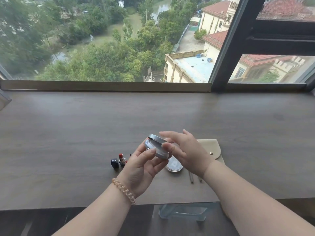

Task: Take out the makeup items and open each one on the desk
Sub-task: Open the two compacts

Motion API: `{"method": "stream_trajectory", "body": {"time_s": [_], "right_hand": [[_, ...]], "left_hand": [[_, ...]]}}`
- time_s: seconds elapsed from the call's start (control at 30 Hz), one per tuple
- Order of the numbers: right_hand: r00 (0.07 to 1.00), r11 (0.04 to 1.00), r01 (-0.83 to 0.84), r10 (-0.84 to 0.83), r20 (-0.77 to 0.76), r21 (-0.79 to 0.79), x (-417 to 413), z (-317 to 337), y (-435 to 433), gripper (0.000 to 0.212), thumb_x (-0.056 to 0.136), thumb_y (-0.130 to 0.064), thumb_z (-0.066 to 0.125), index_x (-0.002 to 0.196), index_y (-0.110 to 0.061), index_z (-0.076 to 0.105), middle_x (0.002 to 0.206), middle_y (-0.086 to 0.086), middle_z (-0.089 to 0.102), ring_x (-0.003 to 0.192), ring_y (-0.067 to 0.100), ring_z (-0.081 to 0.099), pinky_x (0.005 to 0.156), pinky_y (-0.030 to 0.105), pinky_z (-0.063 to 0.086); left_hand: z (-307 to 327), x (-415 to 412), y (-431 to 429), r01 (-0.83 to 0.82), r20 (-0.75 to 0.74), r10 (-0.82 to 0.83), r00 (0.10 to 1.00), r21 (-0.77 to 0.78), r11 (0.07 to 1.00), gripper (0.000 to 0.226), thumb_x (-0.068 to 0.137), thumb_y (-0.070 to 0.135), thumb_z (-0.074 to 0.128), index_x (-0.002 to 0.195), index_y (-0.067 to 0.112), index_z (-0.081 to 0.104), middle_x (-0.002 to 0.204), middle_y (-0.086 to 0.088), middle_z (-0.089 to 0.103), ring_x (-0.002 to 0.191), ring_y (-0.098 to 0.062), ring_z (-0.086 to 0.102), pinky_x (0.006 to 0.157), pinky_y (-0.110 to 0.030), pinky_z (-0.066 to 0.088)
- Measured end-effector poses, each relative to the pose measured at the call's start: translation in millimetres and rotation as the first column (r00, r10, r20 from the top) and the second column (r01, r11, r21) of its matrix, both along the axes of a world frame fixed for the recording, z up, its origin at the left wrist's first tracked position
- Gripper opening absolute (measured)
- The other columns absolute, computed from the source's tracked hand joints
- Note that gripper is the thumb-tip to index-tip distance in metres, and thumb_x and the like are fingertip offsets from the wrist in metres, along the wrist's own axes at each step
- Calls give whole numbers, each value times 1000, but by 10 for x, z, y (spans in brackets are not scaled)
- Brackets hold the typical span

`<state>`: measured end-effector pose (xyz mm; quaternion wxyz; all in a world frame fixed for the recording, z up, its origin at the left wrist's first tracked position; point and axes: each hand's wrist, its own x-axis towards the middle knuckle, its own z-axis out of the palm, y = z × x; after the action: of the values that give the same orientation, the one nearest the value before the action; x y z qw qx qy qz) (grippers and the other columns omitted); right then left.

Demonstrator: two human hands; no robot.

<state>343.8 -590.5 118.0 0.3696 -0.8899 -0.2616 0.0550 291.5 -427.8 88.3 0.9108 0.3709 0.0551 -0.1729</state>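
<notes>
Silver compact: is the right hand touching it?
Touching. The head view shows the thumb of the right hand against the edge of the silver compact, which the left hand grips.

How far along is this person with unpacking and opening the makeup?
Done: the lipstick stands uncapped on the desk, cap beside it; a round case and two thin sticks lie out beside the beige pouch. In hand: the left hand holds a silver compact, lid partly lifted, with the right hand at its rim. Left: finishing the compact; whether the round case and sticks are open, I cannot tell.
</notes>
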Motion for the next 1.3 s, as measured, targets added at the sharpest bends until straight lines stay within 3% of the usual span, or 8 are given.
{"method": "stream_trajectory", "body": {"time_s": [0.13, 0.3, 0.43, 0.63, 0.73, 0.9, 1.07, 1.3], "right_hand": [[975, 970, 149, -112, -190, 190, -39, -61, 12, 62, 70, -63, 59, 123, -32, 57, 107, -23, 62, 109, -8, 53, 111, 43, 27], [959, 932, 154, -62, -275, 327, -39, -77, -1, 39, 78, -38, 63, 111, -19, 68, 106, -7, 69, 107, 5, 60, 95, 25, 45], [933, 871, 252, -104, -344, 422, 72, -99, -41, 37, 83, -43, 58, 100, -13, 71, 102, 10, 72, 104, 22, 64, 96, 46, 46], [923, 925, 245, -131, -361, 291, 155, -251, -12, 43, 80, -57, 56, 94, -18, 69, 97, 7, 72, 96, 24, 64, 90, 49, 48], [905, 937, 264, -160, -394, 228, 168, -357, 9, 27, 91, -43, 55, 90, -19, 68, 92, 4, 71, 90, 19, 62, 88, 42, 46], [883, 941, 298, -208, -420, 162, 189, -575, 81, 41, 93, -48, 49, 90, -11, 68, 95, 14, 70, 96, 31, 62, 87, 44, 46], [879, 956, 289, -240, -411, 58, 247, -677, 152, 39, 88, -59, 46, 71, -28, 61, 69, -14, 60, 76, 14, 57, 83, 42, 44], [891, 960, 266, -279, -359, -86, 256, -799, 97, 47, 82, -59, 56, 120, -32, 55, 122, -6, 61, 118, 15, 53, 103, 42, 37]], "left_hand": [[14, 35, -4, -6, 29, 8, 1000, -66, 998, 41, 73, 12, 66, 114, 11, 59, 115, -18, 61, 101, -31, 61, 102, -43, 41], [17, 32, 29, 43, 57, -40, 998, -48, 998, 48, 76, 5, 60, 124, 5, 55, 122, -21, 60, 104, -31, 60, 101, -41, 43], [-53, -31, 4, 27, -25, -27, 999, 19, 999, 49, 78, -1, 56, 127, 6, 55, 112, -19, 65, 97, -28, 67, 85, -35, 56], [-123, -98, -31, 31, -150, 11, 989, 276, 961, 31, 91, -1, 51, 118, 14, 59, 100, -15, 72, 84, -26, 71, 69, -28, 59], [-218, -131, -57, 23, -233, 56, 971, 326, 945, 30, 90, -4, 50, 116, 8, 58, 92, -15, 73, 78, -27, 72, 66, -29, 58], [-387, -181, -99, -10, -327, 127, 936, 337, 942, 30, 90, -5, 48, 112, 11, 60, 92, -16, 73, 79, -29, 71, 66, -30, 56], [-481, -154, -112, -68, -357, 200, 912, 349, 935, 30, 90, -4, 48, 113, 13, 60, 91, -15, 72, 76, -27, 70, 67, -31, 54], [-620, -142, -158, -154, -409, 318, 855, 386, 909, 30, 91, -6, 46, 115, 8, 58, 94, -16, 69, 78, -28, 68, 60, -27, 57]]}}
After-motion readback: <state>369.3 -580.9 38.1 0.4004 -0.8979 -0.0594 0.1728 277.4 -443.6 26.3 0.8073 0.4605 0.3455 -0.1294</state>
